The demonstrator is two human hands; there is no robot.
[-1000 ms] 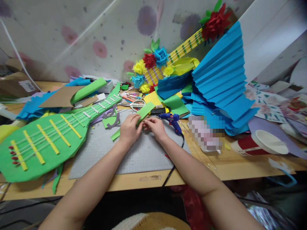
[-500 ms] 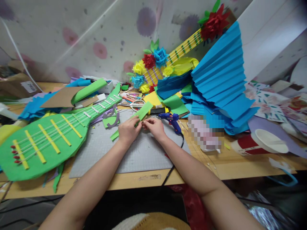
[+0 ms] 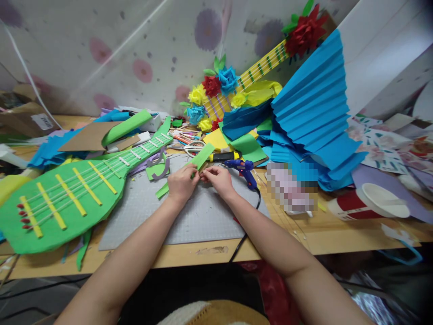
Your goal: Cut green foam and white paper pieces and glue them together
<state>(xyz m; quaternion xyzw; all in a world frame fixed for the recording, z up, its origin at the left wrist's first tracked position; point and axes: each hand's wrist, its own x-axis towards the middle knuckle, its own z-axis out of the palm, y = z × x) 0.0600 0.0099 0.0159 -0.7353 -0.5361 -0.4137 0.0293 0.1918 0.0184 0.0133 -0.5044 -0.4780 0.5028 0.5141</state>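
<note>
Both hands meet over the grey cutting mat [image 3: 135, 221]. My left hand [image 3: 182, 183] is closed on a strip of green paper [image 3: 203, 155], whose ends stick out above and below the fingers. Fingertips pinched, my right hand [image 3: 219, 179] almost touches the left; a small brownish bit shows at its tips, too small to name. Just right of the hands lies a blue glue gun [image 3: 241, 168] with a black cord. A yellow-and-black handled tool [image 3: 223, 156] sits behind them. Purple paper scraps [image 3: 162, 167] lie to the left.
A green paper lute-like instrument [image 3: 67, 194] fills the left side. Behind stands a yellow paper guitar [image 3: 260, 67] with paper flowers. Pleated blue paper [image 3: 314, 113], a pixelated item [image 3: 291, 187] and a red-and-white paper cup [image 3: 358, 203] are at right. Scissors [image 3: 194, 146] lie among clutter.
The whole view has shifted very slightly. Both hands keep the same place and grip, with hardly any visible movement.
</note>
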